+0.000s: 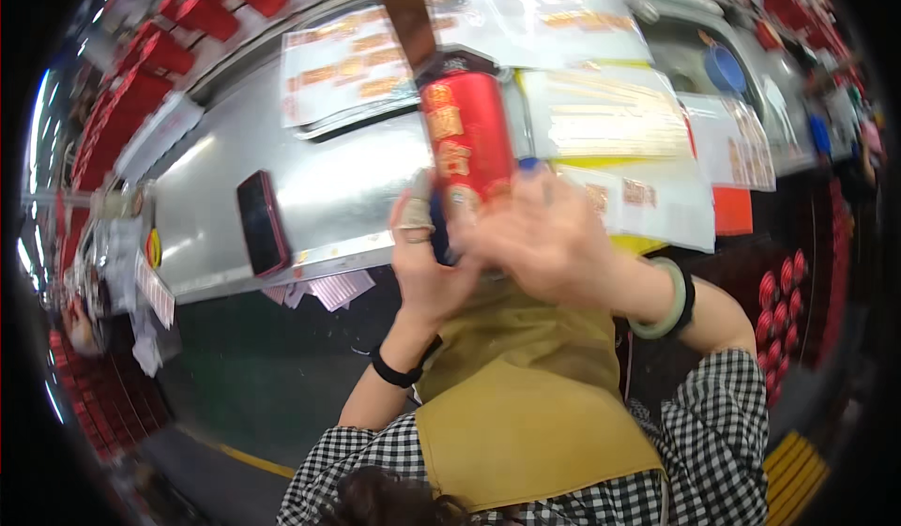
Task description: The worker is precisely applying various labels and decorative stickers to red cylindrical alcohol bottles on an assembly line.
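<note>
A red canister (466,137) with gold markings and a dark far rim stands out from the table's front edge, tilted away from me. My left hand (422,259) grips its near left side, with pale wraps on the fingers. Over its near end lies my right hand (554,244), touching the canister, its fingers smeared by motion. Something dark blue shows between the hands beside the canister. Just right of it, sheets of gold strip stickers (610,118) lie on the table; more sticker sheets (352,61) are at the far left of it.
A phone (264,223) lies near the left front edge of the metal table (202,207). Paper strips (340,289) hang below that edge. Several red canisters (206,15) line the far left, and more stand at the right (784,320). A blue round object (725,68) sits in a tray.
</note>
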The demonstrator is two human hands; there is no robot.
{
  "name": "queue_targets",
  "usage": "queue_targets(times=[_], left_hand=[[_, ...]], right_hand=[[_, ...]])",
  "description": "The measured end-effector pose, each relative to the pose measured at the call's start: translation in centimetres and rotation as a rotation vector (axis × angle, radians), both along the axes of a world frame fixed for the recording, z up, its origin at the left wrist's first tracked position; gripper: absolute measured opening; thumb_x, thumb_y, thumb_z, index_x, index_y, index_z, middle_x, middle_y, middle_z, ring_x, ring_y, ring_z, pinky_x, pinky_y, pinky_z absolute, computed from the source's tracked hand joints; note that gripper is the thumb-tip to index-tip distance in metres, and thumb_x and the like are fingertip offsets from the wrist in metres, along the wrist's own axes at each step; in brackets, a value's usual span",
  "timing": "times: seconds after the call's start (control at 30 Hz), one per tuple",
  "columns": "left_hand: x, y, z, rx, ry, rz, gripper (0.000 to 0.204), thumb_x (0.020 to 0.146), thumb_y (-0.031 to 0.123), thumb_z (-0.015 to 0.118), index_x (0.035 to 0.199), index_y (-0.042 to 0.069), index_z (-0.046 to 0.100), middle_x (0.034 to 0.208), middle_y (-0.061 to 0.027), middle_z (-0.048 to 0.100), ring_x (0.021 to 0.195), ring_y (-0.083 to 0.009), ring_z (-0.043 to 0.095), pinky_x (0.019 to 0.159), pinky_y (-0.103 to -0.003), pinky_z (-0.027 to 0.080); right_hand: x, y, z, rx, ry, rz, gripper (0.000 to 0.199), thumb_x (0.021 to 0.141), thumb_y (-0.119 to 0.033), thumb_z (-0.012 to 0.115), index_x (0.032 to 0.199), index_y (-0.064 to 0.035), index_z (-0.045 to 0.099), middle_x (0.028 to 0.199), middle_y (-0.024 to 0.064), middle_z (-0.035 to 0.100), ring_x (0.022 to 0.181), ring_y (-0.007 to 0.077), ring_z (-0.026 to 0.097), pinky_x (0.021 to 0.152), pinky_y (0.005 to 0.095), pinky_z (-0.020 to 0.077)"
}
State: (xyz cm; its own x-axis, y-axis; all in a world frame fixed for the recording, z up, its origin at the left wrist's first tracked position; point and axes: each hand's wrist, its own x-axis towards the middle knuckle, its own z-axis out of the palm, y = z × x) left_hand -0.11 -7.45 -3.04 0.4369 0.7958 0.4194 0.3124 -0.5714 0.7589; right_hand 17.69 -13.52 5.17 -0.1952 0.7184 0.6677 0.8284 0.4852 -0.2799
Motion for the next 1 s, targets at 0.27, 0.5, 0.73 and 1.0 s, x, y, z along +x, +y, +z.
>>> queue_targets(times=[0.27, 0.5, 0.73, 1.0], left_hand=[[1.8, -0.7, 0.6, -0.291, -0.234, -0.087, 0.109, 0.066, 0.022, 0.101, 0.152, -0.007, 0.040, 0.144, -0.0211, 0.055, 0.128, -0.0349, 0.057, 0.110, -0.042, 0.045], [1.2, -0.7, 1.1, -0.052, -0.082, -0.062, 0.100, 0.067, 0.020, 0.099, 0.148, -0.007, 0.047, 0.138, -0.0198, 0.059, 0.124, -0.0337, 0.060, 0.108, -0.041, 0.046], [0.4, -0.1, 0.4, -0.019, -0.035, -0.109, 0.098, 0.074, 0.017, 0.095, 0.151, -0.010, 0.042, 0.145, -0.0238, 0.058, 0.133, -0.0333, 0.058, 0.113, -0.041, 0.044], [1.2, -0.5, 2.3, -0.022, -0.002, -0.059, 0.099, 0.069, 0.010, 0.095, 0.152, -0.005, 0.043, 0.145, -0.0163, 0.056, 0.133, -0.0264, 0.054, 0.114, -0.038, 0.041]], right_hand=[[0.1, -2.4, -0.7, -0.011, 0.005, 0.037, 0.014, 0.084, -0.014, 0.068, 0.097, -0.0177, 0.070, 0.091, -0.0017, 0.067, 0.080, 0.0185, 0.059, 0.076, 0.0346, 0.0479], [2.5, -1.1, -1.1, 0.079, 0.032, -0.156, 0.022, 0.079, -0.006, 0.073, 0.098, -0.0167, 0.077, 0.092, -0.0043, 0.075, 0.078, 0.0183, 0.058, 0.078, 0.0348, 0.0428], [3.9, 0.6, -1.0, 0.071, -0.050, -0.390, 0.017, 0.079, -0.017, 0.069, 0.096, -0.0187, 0.069, 0.088, -0.0042, 0.062, 0.083, 0.0173, 0.057, 0.084, 0.0334, 0.0491], [3.8, 1.1, -1.1, 0.106, 0.104, -0.285, 0.017, 0.080, -0.016, 0.074, 0.096, -0.0176, 0.069, 0.088, -0.0045, 0.068, 0.078, 0.0183, 0.059, 0.074, 0.0328, 0.0410]])
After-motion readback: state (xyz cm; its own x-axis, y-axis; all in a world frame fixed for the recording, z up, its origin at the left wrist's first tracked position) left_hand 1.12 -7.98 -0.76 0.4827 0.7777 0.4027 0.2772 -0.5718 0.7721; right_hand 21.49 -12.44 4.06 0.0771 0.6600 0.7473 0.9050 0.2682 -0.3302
